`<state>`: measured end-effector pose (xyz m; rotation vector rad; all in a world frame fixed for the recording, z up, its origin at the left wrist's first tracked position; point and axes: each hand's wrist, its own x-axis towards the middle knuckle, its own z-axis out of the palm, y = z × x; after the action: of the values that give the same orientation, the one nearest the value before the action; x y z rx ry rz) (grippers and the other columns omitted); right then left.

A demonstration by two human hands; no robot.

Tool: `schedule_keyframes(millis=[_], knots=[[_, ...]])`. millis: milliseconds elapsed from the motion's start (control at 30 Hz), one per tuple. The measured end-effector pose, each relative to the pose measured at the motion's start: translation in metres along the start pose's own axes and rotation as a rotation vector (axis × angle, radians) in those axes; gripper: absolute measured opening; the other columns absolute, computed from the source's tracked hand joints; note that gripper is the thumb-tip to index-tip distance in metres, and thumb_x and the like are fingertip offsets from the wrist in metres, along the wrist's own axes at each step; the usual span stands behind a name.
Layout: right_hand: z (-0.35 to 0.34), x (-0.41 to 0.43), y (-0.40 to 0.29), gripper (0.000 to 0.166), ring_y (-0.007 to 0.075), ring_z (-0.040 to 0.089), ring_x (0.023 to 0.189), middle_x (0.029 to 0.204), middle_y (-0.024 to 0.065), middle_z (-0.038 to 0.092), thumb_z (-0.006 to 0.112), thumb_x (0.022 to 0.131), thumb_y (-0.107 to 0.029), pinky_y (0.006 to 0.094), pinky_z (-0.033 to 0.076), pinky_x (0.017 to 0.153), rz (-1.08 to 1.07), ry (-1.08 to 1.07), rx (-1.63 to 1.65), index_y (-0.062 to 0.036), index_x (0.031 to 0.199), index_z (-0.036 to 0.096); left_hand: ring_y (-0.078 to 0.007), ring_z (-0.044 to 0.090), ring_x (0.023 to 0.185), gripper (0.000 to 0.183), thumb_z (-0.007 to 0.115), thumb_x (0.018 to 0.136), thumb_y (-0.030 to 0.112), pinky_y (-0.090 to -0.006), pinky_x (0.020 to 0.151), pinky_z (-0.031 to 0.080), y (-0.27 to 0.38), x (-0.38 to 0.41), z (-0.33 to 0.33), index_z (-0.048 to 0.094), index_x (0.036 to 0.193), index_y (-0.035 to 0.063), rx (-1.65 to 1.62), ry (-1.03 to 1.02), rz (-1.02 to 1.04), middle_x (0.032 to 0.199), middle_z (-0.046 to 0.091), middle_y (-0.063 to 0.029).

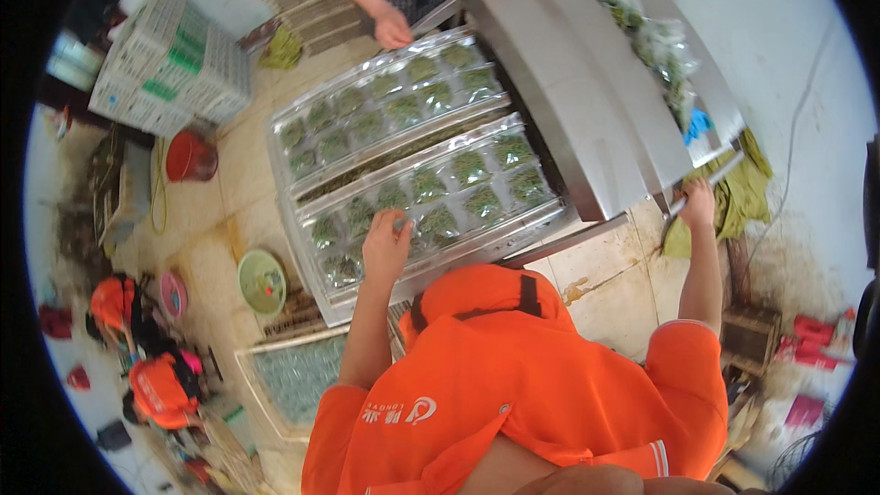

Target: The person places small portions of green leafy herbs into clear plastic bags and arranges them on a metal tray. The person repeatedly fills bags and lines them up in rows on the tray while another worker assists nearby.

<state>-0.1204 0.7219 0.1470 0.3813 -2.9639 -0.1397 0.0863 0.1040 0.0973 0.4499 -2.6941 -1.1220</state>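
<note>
My left hand [388,240], its fingers bent, is over the near row of clear film packs [440,220] with green plant matter inside; whether it holds anything is unclear. A second row of such packs [368,125] lies beyond a dark green strip between the rows. Both rows sit in a metal frame. My right hand [698,203] is closed around a metal handle bar [715,175] at the side of a stainless steel machine cover [570,82], on which lie clear bags of greens [663,55].
Across the frame stands a co-worker with a hand [393,27] at its far edge. Stacked white crates [179,62], a red bucket [191,157] and a green basin [262,282] stand left. Two people in orange [161,392] are lower left, near a framed tray [295,378].
</note>
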Motion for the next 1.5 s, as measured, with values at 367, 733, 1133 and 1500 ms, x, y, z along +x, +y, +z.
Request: schedule_keyframes(millis=[367, 733, 1133, 1500], knots=[[-0.037, -0.015, -0.016, 0.007, 0.0320, 0.057, 0.094, 0.079, 0.0118, 0.060, 0.063, 0.061, -0.003, 0.0389, 0.044, 0.096, -0.019, 0.080, -0.013, -0.0055, 0.063, 0.056, -0.0240, 0.066, 0.070, 0.016, 0.070, 0.089, 0.014, -0.0345, 0.064, 0.053, -0.050, -0.096, -0.051, 0.067, 0.101, 0.0035, -0.038, 0.009, -0.056, 0.096, 0.067, -0.0123], [-0.138, -0.041, -0.117, 0.008, 0.0342, 0.055, 0.084, 0.074, 0.0128, 0.057, 0.063, 0.062, -0.002, 0.0420, 0.046, 0.082, -0.133, 0.314, 0.106, -0.0038, 0.060, 0.055, -0.0236, 0.066, 0.067, 0.012, 0.070, 0.089, 0.012, -0.0349, 0.061, 0.053, -0.063, -0.142, -0.077, 0.069, 0.095, 0.0015, -0.041, 0.235, -0.116, 0.090, 0.069, -0.0124], [-0.215, -0.084, -0.240, 0.015, 0.0310, 0.058, 0.068, 0.065, 0.0087, 0.058, 0.069, 0.055, -0.003, 0.0413, 0.046, 0.066, -0.369, 0.472, 0.294, -0.0093, 0.056, 0.054, -0.0281, 0.069, 0.074, 0.013, 0.070, 0.088, 0.017, -0.0380, 0.065, 0.054, -0.025, -0.199, -0.065, 0.070, 0.094, 0.0055, -0.040, 0.243, -0.161, 0.092, 0.070, -0.0120], [-0.182, -0.131, -0.418, 0.021, 0.0338, 0.069, 0.072, 0.075, 0.0147, 0.068, 0.074, 0.075, -0.023, 0.0437, 0.054, 0.061, -0.921, -0.133, 0.402, -0.0065, 0.077, 0.062, -0.0359, 0.066, 0.088, 0.019, 0.067, 0.090, 0.025, -0.0443, 0.076, 0.053, -0.055, -0.288, -0.070, 0.070, 0.094, 0.0061, 0.061, 0.318, -0.420, 0.094, 0.069, -0.0137]])
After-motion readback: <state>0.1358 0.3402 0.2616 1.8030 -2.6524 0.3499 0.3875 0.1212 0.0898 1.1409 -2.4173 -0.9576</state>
